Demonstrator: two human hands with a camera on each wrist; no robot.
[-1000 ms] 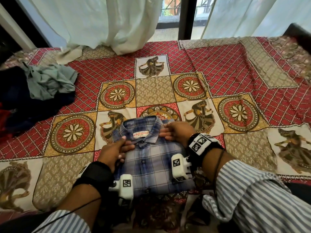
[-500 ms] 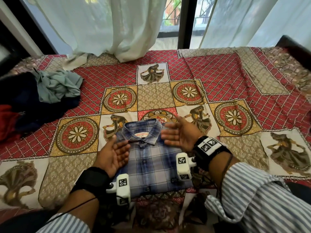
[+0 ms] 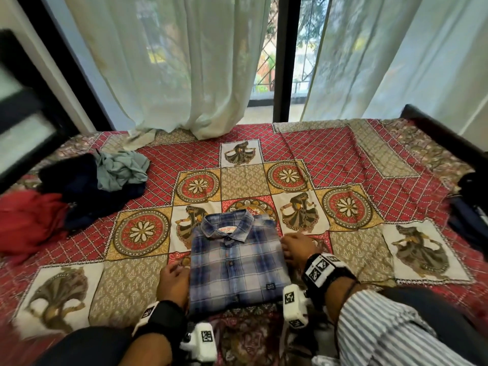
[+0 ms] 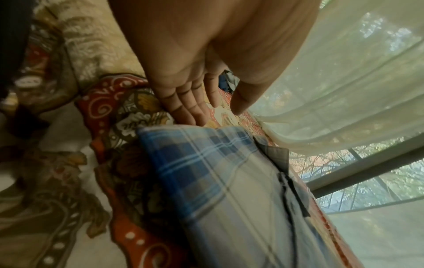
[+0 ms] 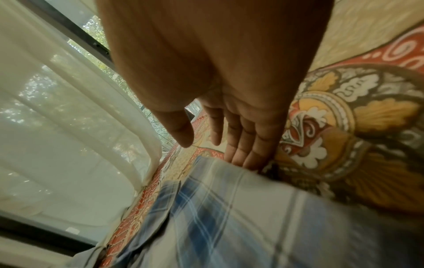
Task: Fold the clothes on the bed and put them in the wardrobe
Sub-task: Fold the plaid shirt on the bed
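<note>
A folded blue plaid shirt [image 3: 233, 260] lies collar-up on the patterned bedspread [image 3: 343, 159], near the front edge. My left hand [image 3: 173, 280] sits against the shirt's left edge, fingers straight [image 4: 192, 108] and slipping down beside the fabric [image 4: 218, 172]. My right hand [image 3: 295, 249] sits against the right edge, its straight fingers [image 5: 247, 145] at the shirt's side [image 5: 229, 217]. Neither hand curls round the cloth. Unfolded clothes lie in a heap at the left: a grey-green garment [image 3: 120, 169], dark navy cloth [image 3: 79, 196] and a red garment [image 3: 29, 223].
Pale sheer curtains [image 3: 171, 62] hang over the window behind the bed and drape onto its far edge. A dark bed frame [image 3: 443, 133] runs along the right, with dark items [image 3: 470, 223] at the right edge. The wardrobe is not in view.
Both hands lifted off the top of the shirt near the collar and dropped outward to its left and right edges. The head view tilted up, showing more window.
</note>
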